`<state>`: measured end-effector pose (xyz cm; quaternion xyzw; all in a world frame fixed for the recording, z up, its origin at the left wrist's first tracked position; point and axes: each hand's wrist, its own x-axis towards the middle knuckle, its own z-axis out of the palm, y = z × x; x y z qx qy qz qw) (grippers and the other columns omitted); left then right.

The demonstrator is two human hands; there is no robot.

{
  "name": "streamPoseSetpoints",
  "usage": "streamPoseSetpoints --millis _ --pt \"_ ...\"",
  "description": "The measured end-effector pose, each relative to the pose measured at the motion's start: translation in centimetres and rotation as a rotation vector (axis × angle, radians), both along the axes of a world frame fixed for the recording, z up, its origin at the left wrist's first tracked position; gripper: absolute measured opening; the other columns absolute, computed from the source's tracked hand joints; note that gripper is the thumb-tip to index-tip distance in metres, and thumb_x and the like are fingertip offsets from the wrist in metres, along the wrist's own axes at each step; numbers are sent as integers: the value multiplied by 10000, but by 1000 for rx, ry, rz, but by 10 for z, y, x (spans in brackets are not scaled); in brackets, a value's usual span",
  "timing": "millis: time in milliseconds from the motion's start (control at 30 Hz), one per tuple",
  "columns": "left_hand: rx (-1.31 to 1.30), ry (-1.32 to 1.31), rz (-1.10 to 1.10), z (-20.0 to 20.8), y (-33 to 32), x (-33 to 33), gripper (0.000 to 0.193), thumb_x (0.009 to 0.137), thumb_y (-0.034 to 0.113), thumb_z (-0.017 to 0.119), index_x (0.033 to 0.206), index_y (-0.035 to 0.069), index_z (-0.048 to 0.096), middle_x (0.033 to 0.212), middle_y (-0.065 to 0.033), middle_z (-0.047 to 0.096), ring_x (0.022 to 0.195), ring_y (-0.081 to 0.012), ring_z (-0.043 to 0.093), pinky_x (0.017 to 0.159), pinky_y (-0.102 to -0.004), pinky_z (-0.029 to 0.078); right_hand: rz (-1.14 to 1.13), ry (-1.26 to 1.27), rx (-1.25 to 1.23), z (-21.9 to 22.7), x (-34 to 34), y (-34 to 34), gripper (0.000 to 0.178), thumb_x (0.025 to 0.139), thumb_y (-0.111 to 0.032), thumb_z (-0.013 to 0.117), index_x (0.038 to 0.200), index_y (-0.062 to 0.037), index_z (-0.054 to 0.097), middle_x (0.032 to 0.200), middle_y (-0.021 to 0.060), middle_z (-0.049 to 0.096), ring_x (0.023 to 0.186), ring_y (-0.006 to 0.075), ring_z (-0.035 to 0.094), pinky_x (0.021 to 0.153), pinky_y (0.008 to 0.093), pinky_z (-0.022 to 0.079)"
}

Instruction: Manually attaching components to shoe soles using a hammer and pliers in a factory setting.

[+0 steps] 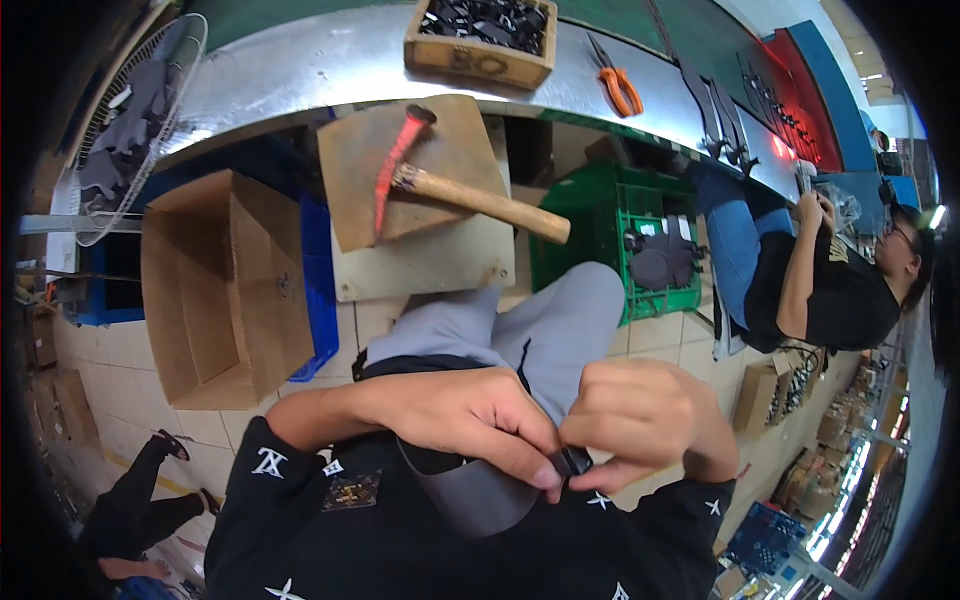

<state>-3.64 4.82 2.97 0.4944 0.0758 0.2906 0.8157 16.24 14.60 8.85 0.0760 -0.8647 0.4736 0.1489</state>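
Note:
Close in front of my chest, a wide dark grey band (475, 498) hangs in a curve, like a strap or belt. My left hand (470, 415) is closed on it, thumb and fingers pinching near its end. My right hand (640, 410) is curled right beside the left, pinching a small black piece (573, 461) at the band's end; its exact kind is partly hidden by my fingers. Beyond my knees, a hammer (490, 203) with a red head and wooden handle lies on a brown board (350, 150), touched by neither hand.
On the metal bench (300, 65) are a wooden box (480, 62) of small black parts, orange-handled pliers (620, 88) and dark straps (725, 120). A cardboard box (220, 290) stands left, a green crate (580, 215) right. A person (840, 280) sits at far right; a fan (140, 120) is far left.

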Motion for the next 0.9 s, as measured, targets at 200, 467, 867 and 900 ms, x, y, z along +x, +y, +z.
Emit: streamPoseSetpoints --millis 200,467,867,900 --pt "29 -38 -72 11 -1 12 234 964 191 655 997 -35 707 816 -145 675 713 -239 648 619 -337 450 -16 4 116 12 20 -21 345 859 -250 775 835 65 638 682 68 521 517 186 481 430 288 386" --pt "101 116 125 9 -9 8 324 988 284 610 884 -15 679 609 -73 543 545 -119 462 526 -325 365 -77 -110 82 11 23 -17 402 806 -260 807 997 54 644 917 125 623 788 262 629 670 335 508" --pt "-327 83 124 -9 -24 19 424 1088 336 408 1147 -24 625 1131 -79 624 1142 -166 556 1051 -305 402 -355 101 -1159 -79 6 -61 510 913 -459 685 1009 42 675 1024 146 645 1093 355 611 1021 514 451" --pt "-329 86 111 -9 -25 20 438 1090 351 394 1134 -17 627 1127 -80 622 1140 -165 552 1044 -300 398 -363 117 -1162 -80 6 -62 510 913 -459 685 1009 42 675 1024 146 645 1093 355 611 1021 514 451"
